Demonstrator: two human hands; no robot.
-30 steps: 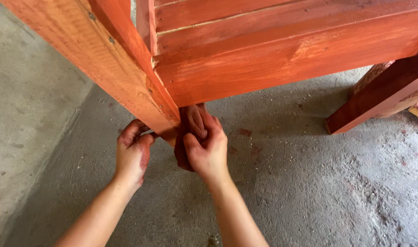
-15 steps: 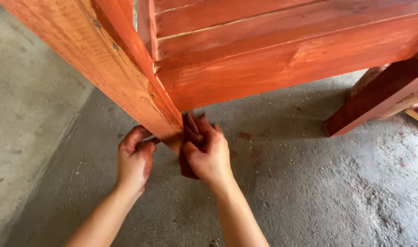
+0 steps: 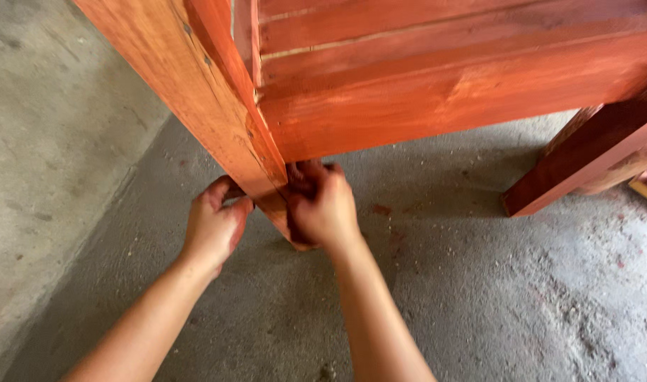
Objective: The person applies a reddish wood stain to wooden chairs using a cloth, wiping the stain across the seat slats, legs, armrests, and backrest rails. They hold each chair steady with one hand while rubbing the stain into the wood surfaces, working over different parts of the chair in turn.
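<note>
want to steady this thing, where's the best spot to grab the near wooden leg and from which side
Probably low on the leg, near its foot, one hand from each side, much as the left hand and right hand sit now. It slants down to the floor with flat faces bare there.

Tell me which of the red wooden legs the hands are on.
The near leg, slanting down at left-centre: both hands grip its lower end. The far leg at right stands untouched.
</note>
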